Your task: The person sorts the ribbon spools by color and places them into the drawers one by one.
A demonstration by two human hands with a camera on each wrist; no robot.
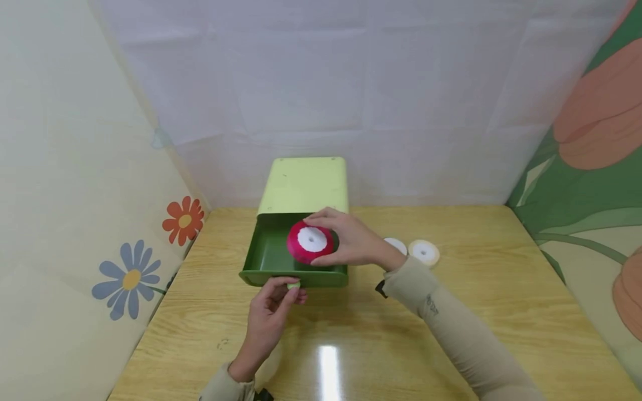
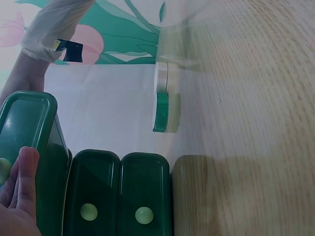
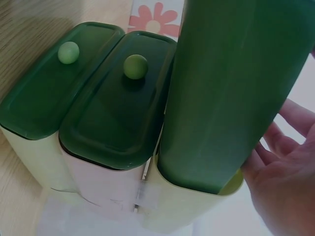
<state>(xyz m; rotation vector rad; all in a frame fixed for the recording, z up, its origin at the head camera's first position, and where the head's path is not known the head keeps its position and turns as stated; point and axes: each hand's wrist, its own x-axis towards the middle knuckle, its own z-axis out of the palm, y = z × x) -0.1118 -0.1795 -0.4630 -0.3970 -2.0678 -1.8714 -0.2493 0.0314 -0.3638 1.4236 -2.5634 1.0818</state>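
Observation:
A ribbon spool (image 1: 296, 253) with deep pink ribbon and a white face is pinched in my right hand (image 1: 353, 239), over the pulled-out green drawer (image 1: 321, 280). That drawer slides out from the top of a pale green cabinet (image 1: 306, 184). Fingers and thumb of my left hand (image 1: 268, 317) pinch the drawer's light green knob (image 1: 293, 284). In the right wrist view the drawer's side (image 3: 231, 88) fills the middle, with my right hand (image 3: 290, 182) beside it and the spool hidden.
Two more ribbon spools, one cream-edged (image 1: 423, 253) and one partly behind the right wrist (image 1: 396, 245), lie on the wooden table (image 1: 476, 289) right of the cabinet. Two closed drawers (image 2: 93, 182) with round knobs sit below the open one. A white sheet (image 1: 301, 83) hangs behind.

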